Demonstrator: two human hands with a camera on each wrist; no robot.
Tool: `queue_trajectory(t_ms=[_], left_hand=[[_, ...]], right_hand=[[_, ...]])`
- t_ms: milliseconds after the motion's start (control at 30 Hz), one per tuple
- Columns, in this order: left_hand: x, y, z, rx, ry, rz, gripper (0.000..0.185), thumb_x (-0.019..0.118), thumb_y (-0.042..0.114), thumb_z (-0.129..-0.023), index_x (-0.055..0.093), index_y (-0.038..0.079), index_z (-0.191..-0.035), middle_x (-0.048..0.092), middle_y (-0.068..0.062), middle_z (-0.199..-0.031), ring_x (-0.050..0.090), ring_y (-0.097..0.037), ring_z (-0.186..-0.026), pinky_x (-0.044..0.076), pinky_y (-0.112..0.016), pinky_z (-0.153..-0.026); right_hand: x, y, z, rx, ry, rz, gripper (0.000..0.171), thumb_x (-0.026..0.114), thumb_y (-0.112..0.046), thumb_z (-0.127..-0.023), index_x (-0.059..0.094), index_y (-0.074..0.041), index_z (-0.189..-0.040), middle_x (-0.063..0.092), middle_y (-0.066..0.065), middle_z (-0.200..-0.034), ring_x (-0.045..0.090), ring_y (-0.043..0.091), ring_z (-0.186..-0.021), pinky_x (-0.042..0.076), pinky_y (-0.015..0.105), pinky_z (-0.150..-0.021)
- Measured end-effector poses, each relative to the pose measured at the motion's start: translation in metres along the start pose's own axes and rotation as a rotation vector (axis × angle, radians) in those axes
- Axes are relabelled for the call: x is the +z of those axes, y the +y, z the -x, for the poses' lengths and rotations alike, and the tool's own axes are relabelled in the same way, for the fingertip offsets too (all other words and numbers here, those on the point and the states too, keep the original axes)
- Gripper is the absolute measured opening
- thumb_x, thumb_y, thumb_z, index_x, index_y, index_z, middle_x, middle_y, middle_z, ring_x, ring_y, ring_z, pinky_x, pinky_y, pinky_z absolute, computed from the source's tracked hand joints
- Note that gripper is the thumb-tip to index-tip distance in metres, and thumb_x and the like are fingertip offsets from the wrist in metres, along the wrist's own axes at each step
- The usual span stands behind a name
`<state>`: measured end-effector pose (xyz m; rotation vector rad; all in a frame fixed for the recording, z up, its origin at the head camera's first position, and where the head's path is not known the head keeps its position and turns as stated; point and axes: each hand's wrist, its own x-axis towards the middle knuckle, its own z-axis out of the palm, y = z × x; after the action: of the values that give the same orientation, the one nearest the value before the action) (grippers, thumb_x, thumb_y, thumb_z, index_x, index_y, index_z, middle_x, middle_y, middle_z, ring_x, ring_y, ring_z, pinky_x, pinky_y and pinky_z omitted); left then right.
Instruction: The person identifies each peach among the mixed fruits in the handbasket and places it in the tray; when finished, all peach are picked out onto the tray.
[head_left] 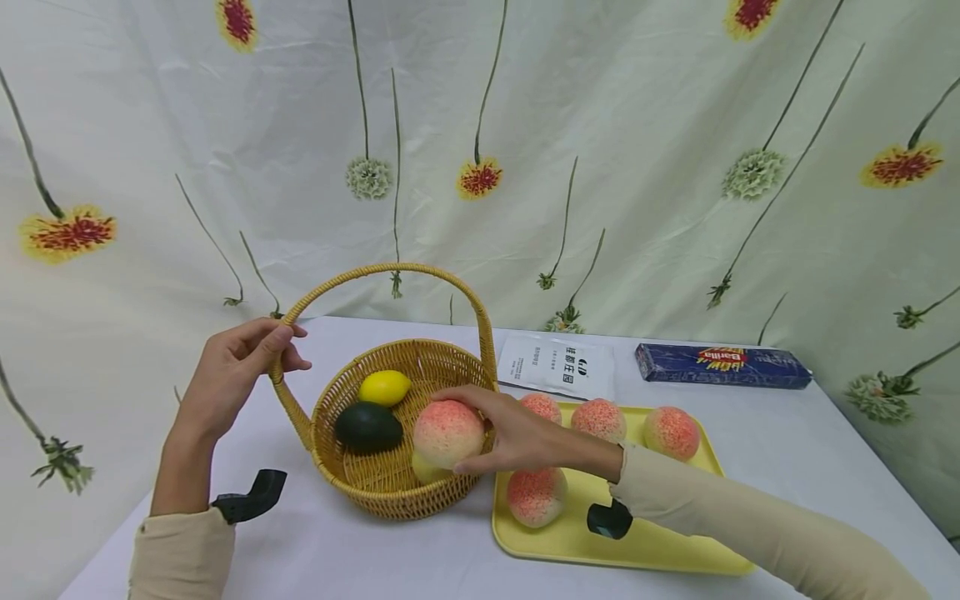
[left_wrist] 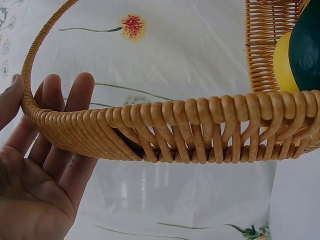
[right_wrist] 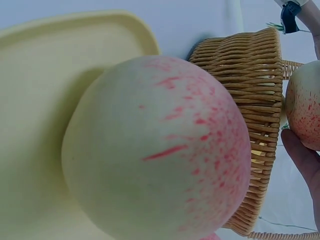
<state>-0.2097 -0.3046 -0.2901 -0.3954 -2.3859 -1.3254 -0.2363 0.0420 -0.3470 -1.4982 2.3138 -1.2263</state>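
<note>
My left hand holds the left side of the wicker basket's arched handle, thumb on one side and fingers on the other. The handle also runs through that hand in the left wrist view. Over the right part of the basket, my right hand grips a pink-and-cream peach between thumb and fingers. Inside the basket lie a yellow lemon and a dark green avocado. A yellow-green fruit shows under the held peach, mostly hidden by it.
Right of the basket, a yellow tray bears several peaches, partly behind my right arm. Farther back lie a white packet and a blue Barilla box. A flower-printed curtain hangs behind the white-covered table.
</note>
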Motion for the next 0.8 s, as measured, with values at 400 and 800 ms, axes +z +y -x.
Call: queue_trajectory(t_ms=[400,800], left_hand=[[-0.001,0.000,0.000,0.006,-0.001,-0.001,0.021,0.050,0.021,-0.101,0.064,0.006,-0.107,0.069,-0.001,-0.074,0.070,-0.013,-0.077,0.043,-0.017,-0.081],[0.001,0.001,0.001,-0.026,0.016,-0.012,0.028,0.049,0.025,-0.101,0.062,0.001,-0.108,0.069,-0.004,-0.074,0.069,-0.014,-0.078,0.044,-0.017,-0.081]], right_hand=[[-0.005,0.000,0.011,0.056,-0.005,-0.053,0.078,0.080,-0.020,-0.078,0.038,-0.026,-0.143,0.051,-0.003,-0.133,0.056,0.010,-0.109,0.053,0.028,-0.083],[-0.008,0.002,0.019,0.054,0.025,-0.034,0.077,0.080,-0.022,-0.077,0.039,-0.028,-0.142,0.050,-0.007,-0.135,0.054,0.011,-0.115,0.050,0.033,-0.090]])
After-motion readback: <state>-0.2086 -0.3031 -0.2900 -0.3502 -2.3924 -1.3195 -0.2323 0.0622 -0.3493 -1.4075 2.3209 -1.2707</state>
